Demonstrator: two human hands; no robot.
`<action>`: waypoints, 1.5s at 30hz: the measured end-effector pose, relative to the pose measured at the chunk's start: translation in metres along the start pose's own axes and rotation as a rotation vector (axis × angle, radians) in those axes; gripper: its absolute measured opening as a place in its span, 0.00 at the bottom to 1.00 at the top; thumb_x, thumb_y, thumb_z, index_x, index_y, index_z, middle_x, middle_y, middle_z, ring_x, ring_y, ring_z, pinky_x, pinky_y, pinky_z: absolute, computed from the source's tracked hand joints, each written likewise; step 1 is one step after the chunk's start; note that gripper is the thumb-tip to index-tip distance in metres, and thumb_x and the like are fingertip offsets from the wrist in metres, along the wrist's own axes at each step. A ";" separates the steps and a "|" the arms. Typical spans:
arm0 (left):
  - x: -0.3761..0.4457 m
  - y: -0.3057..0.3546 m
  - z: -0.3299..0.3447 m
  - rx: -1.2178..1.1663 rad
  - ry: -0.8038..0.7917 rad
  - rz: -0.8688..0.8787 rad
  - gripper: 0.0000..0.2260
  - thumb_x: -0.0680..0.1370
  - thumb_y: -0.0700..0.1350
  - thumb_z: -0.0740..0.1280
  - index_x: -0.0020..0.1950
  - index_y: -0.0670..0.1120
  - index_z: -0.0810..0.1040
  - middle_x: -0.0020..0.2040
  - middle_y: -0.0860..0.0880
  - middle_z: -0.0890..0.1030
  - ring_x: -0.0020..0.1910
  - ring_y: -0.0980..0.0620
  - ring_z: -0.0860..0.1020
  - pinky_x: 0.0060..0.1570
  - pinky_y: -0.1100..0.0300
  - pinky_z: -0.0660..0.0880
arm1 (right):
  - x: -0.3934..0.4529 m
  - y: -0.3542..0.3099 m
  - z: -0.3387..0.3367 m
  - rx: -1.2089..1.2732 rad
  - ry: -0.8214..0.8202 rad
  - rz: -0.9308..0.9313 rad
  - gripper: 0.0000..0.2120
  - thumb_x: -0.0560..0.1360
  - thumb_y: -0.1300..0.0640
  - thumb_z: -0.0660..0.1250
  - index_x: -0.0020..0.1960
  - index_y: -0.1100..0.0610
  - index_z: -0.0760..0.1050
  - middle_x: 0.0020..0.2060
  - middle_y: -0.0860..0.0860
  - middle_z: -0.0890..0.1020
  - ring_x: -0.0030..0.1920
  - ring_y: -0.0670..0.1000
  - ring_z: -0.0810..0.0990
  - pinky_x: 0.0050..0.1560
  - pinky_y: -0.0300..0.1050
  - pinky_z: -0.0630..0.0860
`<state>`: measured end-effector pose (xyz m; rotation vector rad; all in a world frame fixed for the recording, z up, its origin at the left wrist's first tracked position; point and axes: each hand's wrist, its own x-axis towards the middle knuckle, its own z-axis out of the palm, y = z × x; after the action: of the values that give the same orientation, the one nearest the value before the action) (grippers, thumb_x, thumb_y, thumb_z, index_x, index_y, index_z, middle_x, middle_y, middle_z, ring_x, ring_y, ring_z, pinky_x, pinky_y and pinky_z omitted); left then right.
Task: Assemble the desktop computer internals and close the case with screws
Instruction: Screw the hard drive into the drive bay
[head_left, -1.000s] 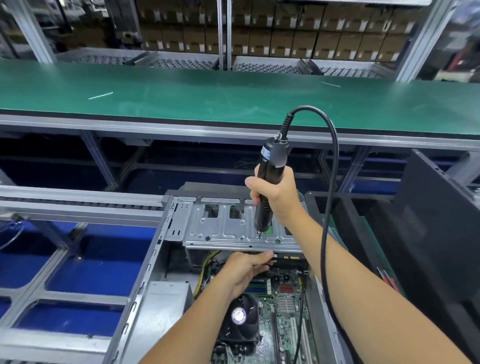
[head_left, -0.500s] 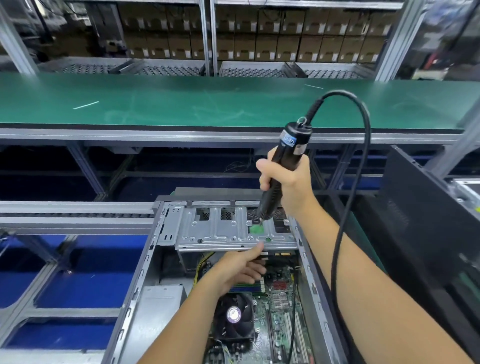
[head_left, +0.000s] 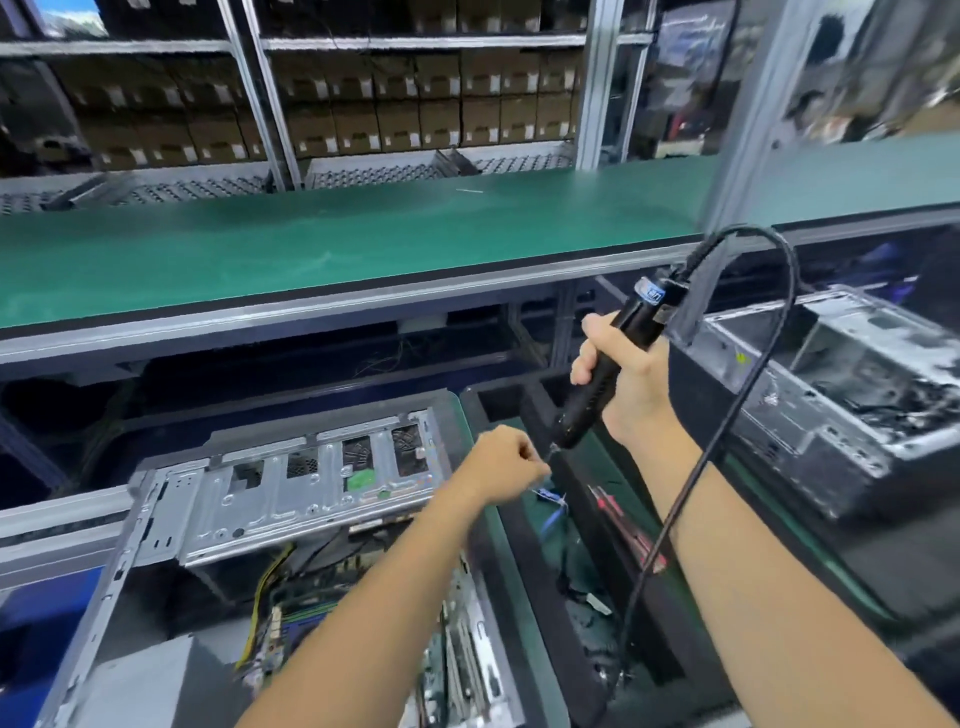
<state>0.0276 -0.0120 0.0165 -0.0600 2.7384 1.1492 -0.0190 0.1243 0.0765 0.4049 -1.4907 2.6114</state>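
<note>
Down at the bottom left sits the open computer case (head_left: 156, 525), lying on its side with its green board and yellow wires showing inside. A silver metal drive cage (head_left: 291, 493) with a small green sticker runs across the top of it. Just to the right of the case, the person's left hand (head_left: 501, 470) is held up above a black tray (head_left: 524, 561). Its fingers are curled in tight, with the fingertips close together near the tip of the tool, but the picture is too blurry to tell if they pinch a screw or anything at all. Higher up and to the right, the right hand (head_left: 626, 387) has its fingers wrapped around a black electric screwdriver (head_left: 605, 369). It is tilted, with its tip pointing down and left toward the left hand. A black cord (head_left: 737, 415) loops up from the top of the screwdriver and hangs down past the right arm. Inside the tray lie some small blue and red things. On the far right stands another computer case (head_left: 831, 395), also open. Behind it all runs a long green worktop (head_left: 311, 244), and brown boxes (head_left: 395, 109) fill the shelves at the back.
</note>
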 end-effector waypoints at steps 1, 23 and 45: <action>0.011 0.007 0.009 0.029 -0.008 -0.023 0.06 0.74 0.39 0.67 0.39 0.40 0.80 0.42 0.43 0.84 0.42 0.48 0.80 0.42 0.64 0.70 | 0.002 0.000 -0.014 -0.017 -0.013 0.002 0.11 0.70 0.62 0.71 0.33 0.56 0.71 0.24 0.54 0.71 0.24 0.53 0.68 0.30 0.44 0.69; 0.103 -0.030 0.201 0.227 -0.091 -0.262 0.11 0.76 0.36 0.56 0.51 0.38 0.77 0.49 0.39 0.80 0.50 0.37 0.77 0.50 0.49 0.75 | 0.023 0.095 -0.158 -0.143 -0.156 0.348 0.14 0.67 0.53 0.76 0.29 0.53 0.73 0.23 0.56 0.73 0.24 0.54 0.69 0.31 0.44 0.72; 0.122 -0.006 0.136 -0.556 0.219 -0.385 0.11 0.72 0.31 0.63 0.36 0.42 0.81 0.33 0.44 0.80 0.32 0.51 0.74 0.29 0.62 0.69 | 0.059 0.066 -0.124 -0.099 -0.234 0.200 0.16 0.68 0.53 0.75 0.29 0.54 0.71 0.22 0.55 0.73 0.23 0.55 0.69 0.33 0.45 0.71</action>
<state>-0.0726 0.0836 -0.1022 -0.7818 2.3205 1.8073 -0.1122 0.1945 -0.0219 0.5979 -1.8120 2.7020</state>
